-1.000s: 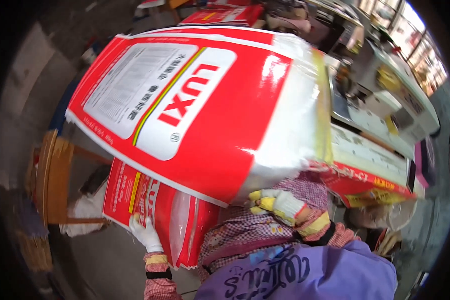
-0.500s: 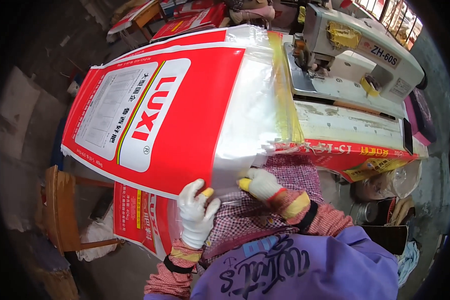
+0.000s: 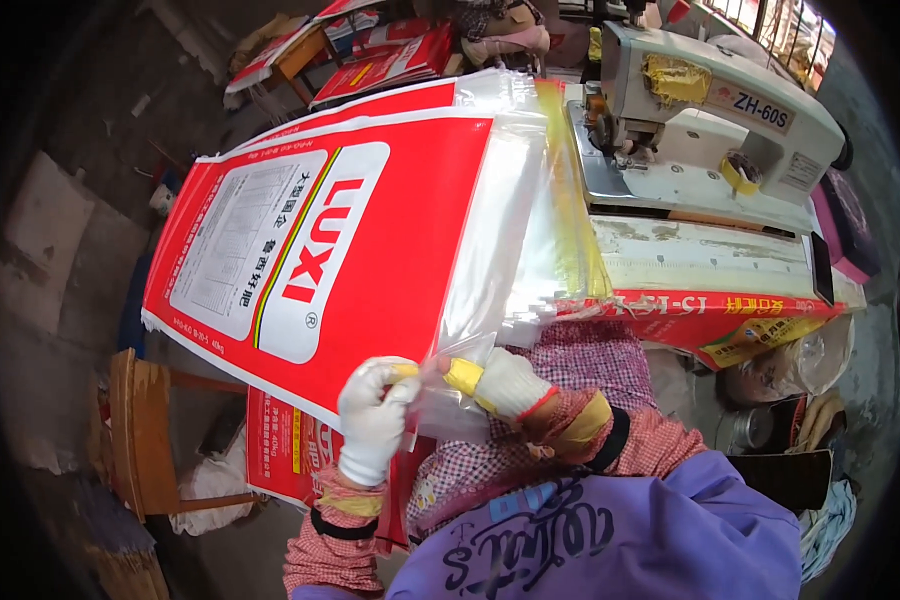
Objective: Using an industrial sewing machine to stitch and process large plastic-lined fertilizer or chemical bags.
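Observation:
A large red-and-white woven sack (image 3: 410,230) lies across the top of a stack, with its clear plastic liner (image 3: 495,240) sticking out past the right end. My left hand (image 3: 373,420), in a white glove with a yellow-wrapped fingertip, pinches the sack's near edge where the red part meets the liner. Close beside it, my right hand (image 3: 505,383), gloved and also yellow-tipped, pinches the crumpled near edge of the clear liner. The fingertips of both hands almost meet. Yellowish liner edges (image 3: 575,200) of the sacks beneath show at the right.
A sewing machine (image 3: 730,100) stands at the far right on a worn worktable (image 3: 690,245), with a tape roll (image 3: 740,172) and a dark phone (image 3: 821,268). A wooden stool (image 3: 145,430) is at left. More red sacks (image 3: 395,60) are piled at the back.
My left hand's spread fingers have closed on the sack's edge. My right hand has moved left, bunching the liner. The top sack has shifted slightly right and nearer.

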The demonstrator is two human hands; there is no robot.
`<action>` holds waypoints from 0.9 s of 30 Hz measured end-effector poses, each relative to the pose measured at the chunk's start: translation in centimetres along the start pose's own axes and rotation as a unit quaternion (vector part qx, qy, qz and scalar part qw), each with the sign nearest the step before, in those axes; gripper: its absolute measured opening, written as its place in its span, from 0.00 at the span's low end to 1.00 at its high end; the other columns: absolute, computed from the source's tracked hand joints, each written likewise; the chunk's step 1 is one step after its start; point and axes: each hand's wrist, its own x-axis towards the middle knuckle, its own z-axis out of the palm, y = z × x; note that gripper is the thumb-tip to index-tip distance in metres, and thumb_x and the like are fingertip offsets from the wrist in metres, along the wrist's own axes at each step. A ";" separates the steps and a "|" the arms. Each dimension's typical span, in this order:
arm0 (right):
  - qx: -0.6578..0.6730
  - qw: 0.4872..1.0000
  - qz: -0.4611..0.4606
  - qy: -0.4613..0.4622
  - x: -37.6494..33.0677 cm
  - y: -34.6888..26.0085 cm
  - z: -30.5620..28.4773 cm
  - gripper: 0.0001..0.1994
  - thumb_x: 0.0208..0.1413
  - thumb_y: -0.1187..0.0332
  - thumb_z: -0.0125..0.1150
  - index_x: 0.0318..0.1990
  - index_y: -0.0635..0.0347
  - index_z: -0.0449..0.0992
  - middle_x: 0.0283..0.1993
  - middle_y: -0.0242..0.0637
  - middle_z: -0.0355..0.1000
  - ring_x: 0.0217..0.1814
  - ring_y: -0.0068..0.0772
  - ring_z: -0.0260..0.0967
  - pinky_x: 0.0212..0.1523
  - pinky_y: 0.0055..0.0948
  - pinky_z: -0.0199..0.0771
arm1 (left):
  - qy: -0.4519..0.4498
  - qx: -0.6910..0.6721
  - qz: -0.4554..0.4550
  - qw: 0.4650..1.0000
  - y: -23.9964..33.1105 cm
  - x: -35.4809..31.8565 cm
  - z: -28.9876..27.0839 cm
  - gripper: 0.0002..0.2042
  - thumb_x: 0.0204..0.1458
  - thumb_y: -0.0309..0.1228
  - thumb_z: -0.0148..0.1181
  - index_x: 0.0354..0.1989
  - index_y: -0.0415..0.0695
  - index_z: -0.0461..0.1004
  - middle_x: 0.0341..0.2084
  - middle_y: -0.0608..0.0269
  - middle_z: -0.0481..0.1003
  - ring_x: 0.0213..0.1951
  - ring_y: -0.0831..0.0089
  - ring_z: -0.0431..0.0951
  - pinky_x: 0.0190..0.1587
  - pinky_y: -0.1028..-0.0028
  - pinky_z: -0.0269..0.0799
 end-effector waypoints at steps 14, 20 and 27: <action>-0.073 0.934 -0.309 0.164 -3.1 -6.0 -7.9 0.15 0.51 0.61 0.46 0.41 0.56 0.74 0.34 0.44 0.73 0.38 0.47 0.70 0.41 0.40 0.68 | 0.071 -0.106 -0.003 0.992 4.2 1.4 -4.3 0.04 0.49 0.21 0.52 0.33 0.38 0.71 0.28 0.69 0.70 0.31 0.84 0.67 0.36 0.83 0.63; -0.084 0.976 -0.198 -0.028 8.8 -9.0 -6.3 0.13 0.47 0.62 0.51 0.40 0.55 0.73 0.35 0.43 0.72 0.39 0.44 0.70 0.41 0.39 0.69 | 0.104 -0.202 0.062 0.972 4.6 1.9 -5.3 0.06 0.52 0.27 0.53 0.35 0.37 0.69 0.25 0.69 0.70 0.26 0.85 0.66 0.30 0.85 0.62; -0.236 0.910 -0.187 0.284 23.4 -7.3 -17.6 0.09 0.43 0.64 0.56 0.31 0.58 0.74 0.31 0.47 0.72 0.34 0.46 0.71 0.30 0.37 0.71 | -0.065 0.005 0.094 0.993 6.9 1.5 -8.9 0.04 0.50 0.27 0.51 0.26 0.40 0.69 0.22 0.63 0.72 0.25 0.79 0.69 0.29 0.81 0.64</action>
